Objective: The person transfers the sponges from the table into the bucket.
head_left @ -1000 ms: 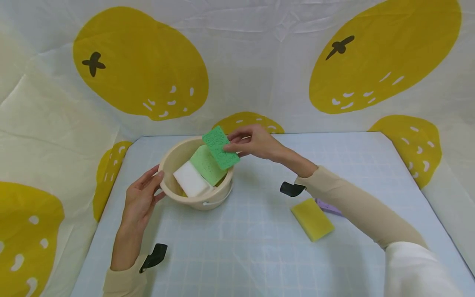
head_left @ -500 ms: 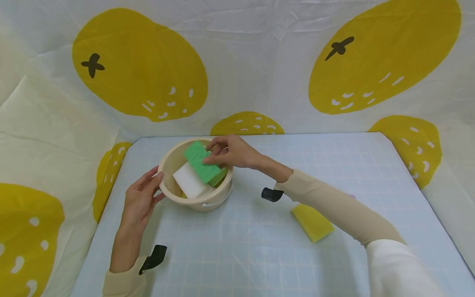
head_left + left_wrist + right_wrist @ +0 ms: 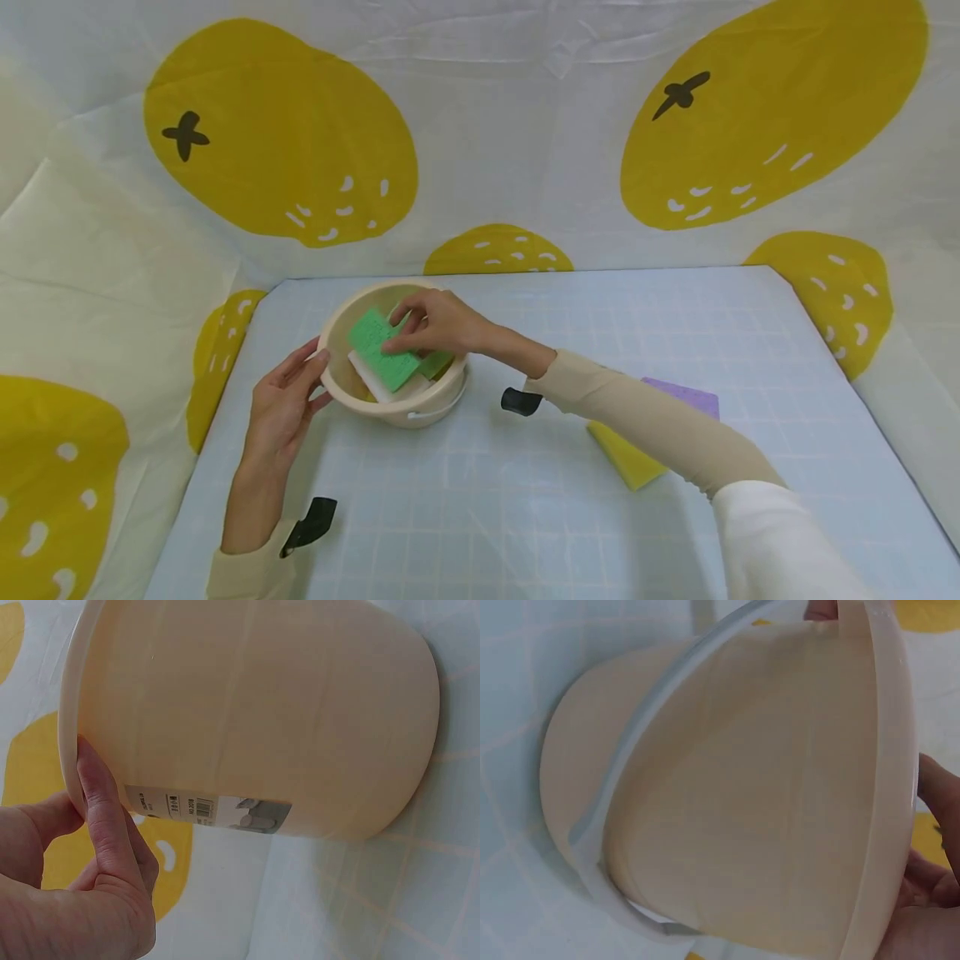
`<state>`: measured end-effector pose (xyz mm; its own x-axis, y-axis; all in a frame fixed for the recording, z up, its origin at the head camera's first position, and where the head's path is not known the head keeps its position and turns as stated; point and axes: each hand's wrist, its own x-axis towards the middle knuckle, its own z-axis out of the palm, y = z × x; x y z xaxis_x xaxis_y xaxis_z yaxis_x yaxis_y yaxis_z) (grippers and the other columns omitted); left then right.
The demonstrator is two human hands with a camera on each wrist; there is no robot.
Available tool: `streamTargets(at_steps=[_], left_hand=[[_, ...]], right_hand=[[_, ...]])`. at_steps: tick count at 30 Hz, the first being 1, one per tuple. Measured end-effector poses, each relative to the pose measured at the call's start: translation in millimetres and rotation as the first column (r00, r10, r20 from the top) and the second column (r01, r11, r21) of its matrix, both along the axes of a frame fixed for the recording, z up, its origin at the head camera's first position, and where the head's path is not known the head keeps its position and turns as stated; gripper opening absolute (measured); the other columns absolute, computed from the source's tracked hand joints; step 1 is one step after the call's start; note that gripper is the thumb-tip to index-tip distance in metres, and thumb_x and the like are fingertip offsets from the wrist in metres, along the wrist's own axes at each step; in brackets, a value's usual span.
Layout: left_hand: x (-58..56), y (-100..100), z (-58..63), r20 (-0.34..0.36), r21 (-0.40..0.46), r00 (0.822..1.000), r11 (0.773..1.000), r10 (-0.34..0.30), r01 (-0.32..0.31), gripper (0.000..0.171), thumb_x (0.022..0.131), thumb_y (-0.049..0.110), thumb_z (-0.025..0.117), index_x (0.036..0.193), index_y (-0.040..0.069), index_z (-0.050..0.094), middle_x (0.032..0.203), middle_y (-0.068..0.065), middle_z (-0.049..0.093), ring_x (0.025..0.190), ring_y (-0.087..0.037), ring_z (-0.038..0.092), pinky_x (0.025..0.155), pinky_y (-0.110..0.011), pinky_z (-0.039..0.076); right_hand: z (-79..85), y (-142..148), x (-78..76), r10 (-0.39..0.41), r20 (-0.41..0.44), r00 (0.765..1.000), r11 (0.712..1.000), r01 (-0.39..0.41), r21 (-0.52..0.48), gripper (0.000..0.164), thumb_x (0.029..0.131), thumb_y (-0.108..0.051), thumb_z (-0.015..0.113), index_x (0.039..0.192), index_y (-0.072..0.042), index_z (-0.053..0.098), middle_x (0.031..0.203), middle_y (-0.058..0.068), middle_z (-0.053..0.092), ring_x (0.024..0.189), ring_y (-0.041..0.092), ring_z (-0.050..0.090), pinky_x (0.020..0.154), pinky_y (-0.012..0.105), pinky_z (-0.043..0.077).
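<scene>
My left hand (image 3: 281, 412) pinches the left rim of a cream plastic bucket (image 3: 262, 712), thumb at the rim and fingers against the outer wall. A printed label (image 3: 206, 808) shows on that wall. My right hand (image 3: 444, 323) reaches over the bucket's right side, pinching a bright green sponge (image 3: 375, 337) between thumb and fingers. Inside the bucket, the green sponge overlaps a white sponge (image 3: 373, 381) and a lighter green sponge (image 3: 435, 364). A bit of yellow shows lower down. In the right wrist view, the bucket wall hides the sponges, and part of my right hand shows beyond the rim.
On the table to the right lie a yellow sponge (image 3: 626, 458) and a purple sponge (image 3: 684, 395), both partly covered by my right sleeve. The bucket's white handle (image 3: 630, 742) hangs down its side. A lemon-patterned cloth (image 3: 517, 150) stands behind the table (image 3: 450, 517).
My right hand has carried the green sponge leftward and down into the bucket, over the white sponge. More of the purple sponge shows from behind the sleeve. My left hand stays at the rim.
</scene>
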<state>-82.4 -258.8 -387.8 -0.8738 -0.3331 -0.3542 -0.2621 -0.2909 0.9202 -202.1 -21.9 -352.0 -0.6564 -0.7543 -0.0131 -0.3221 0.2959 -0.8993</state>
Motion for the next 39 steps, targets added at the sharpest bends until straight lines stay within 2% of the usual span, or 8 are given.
streamTargets(at_steps=[7,12,16,21,25,28,32,39], left_hand=[[0.7,-1,0.4,-0.002,0.004,1.0,1.0,-0.004,0.004,0.067,0.088,0.029,0.082,0.147,0.012,0.056,0.113,0.009,0.072,0.096,-0.009,0.068,0.077,-0.024,0.061],[0.8,0,1.1,0.0,0.005,1.0,1.0,-0.01,0.01,0.068,0.088,0.029,0.082,0.148,0.011,0.055,0.115,0.009,0.072,0.097,-0.008,0.068,0.077,-0.024,0.062],[0.0,0,1.6,0.004,0.007,1.0,1.0,-0.006,0.006,0.067,0.089,0.028,0.081,0.149,0.011,0.055,0.118,0.009,0.07,0.1,-0.008,0.068,0.077,-0.024,0.061],[-0.7,-1,1.9,0.011,0.012,1.0,1.0,-0.003,0.003,0.067,0.089,0.028,0.082,0.148,0.012,0.055,0.118,0.009,0.071,0.1,-0.008,0.068,0.076,-0.024,0.061],[-0.7,0,2.7,0.017,0.009,1.0,1.0,0.004,-0.004,0.066,0.089,0.029,0.082,0.148,0.013,0.057,0.117,0.008,0.071,0.098,-0.008,0.068,0.076,-0.024,0.061],[-0.7,0,3.2,0.029,0.0,1.0,1.0,0.009,-0.009,0.068,0.087,0.031,0.083,0.147,0.014,0.057,0.12,0.008,0.07,0.1,-0.009,0.068,0.078,-0.024,0.061],[-0.6,1,3.3,0.042,-0.011,0.999,1.0,0.011,-0.01,0.072,0.084,0.036,0.085,0.147,0.015,0.057,0.126,0.005,0.067,0.104,-0.009,0.067,0.08,-0.024,0.061],[-0.3,1,4.0,0.057,-0.018,0.998,1.0,0.013,-0.012,0.073,0.083,0.038,0.084,0.148,0.018,0.057,0.135,0.002,0.063,0.106,-0.009,0.067,0.081,-0.023,0.06]], right_hand=[[-4.1,-16,4.6,0.067,-0.074,0.995,0.997,-0.063,0.053,0.036,0.089,-0.022,0.084,0.114,0.0,0.07,0.091,0.007,0.075,0.068,0.015,0.071,0.068,0.024,0.059],[-3.9,-22,8.5,0.081,-0.117,0.99,0.991,-0.067,0.12,0.035,0.089,-0.025,0.084,0.112,-0.002,0.07,0.091,0.006,0.075,0.066,0.012,0.071,0.067,0.021,0.057],[-2.6,-23,9.7,0.091,-0.108,0.99,0.989,-0.076,0.13,0.034,0.09,-0.023,0.083,0.111,0.0,0.07,0.089,0.006,0.075,0.063,0.017,0.071,0.064,0.022,0.058],[-1.4,-20,8.3,0.13,-0.136,0.982,0.984,-0.111,0.139,0.033,0.092,-0.024,0.081,0.109,0.001,0.07,0.088,0.007,0.075,0.063,0.021,0.071,0.06,0.023,0.057],[0.5,-14,5.9,0.157,-0.158,0.975,0.98,-0.134,0.15,0.033,0.095,-0.023,0.078,0.113,0.003,0.07,0.098,0.011,0.075,0.074,0.017,0.072,0.067,0.02,0.057],[2.5,-8,4.7,0.169,-0.173,0.97,0.976,-0.141,0.167,0.031,0.097,-0.02,0.074,0.117,0.004,0.069,0.107,0.012,0.073,0.087,0.014,0.071,0.078,0.018,0.056],[5.5,1,4.3,0.181,-0.195,0.964,0.976,-0.151,0.16,0.029,0.099,-0.017,0.072,0.12,0.003,0.069,0.109,0.011,0.071,0.096,0.017,0.069,0.085,0.018,0.054],[7.6,24,2.5,0.123,-0.192,0.974,0.99,-0.108,0.088,0.023,0.099,-0.015,0.072,0.118,-0.003,0.07,0.104,0.006,0.073,0.094,0.012,0.068,0.086,0.019,0.055]])
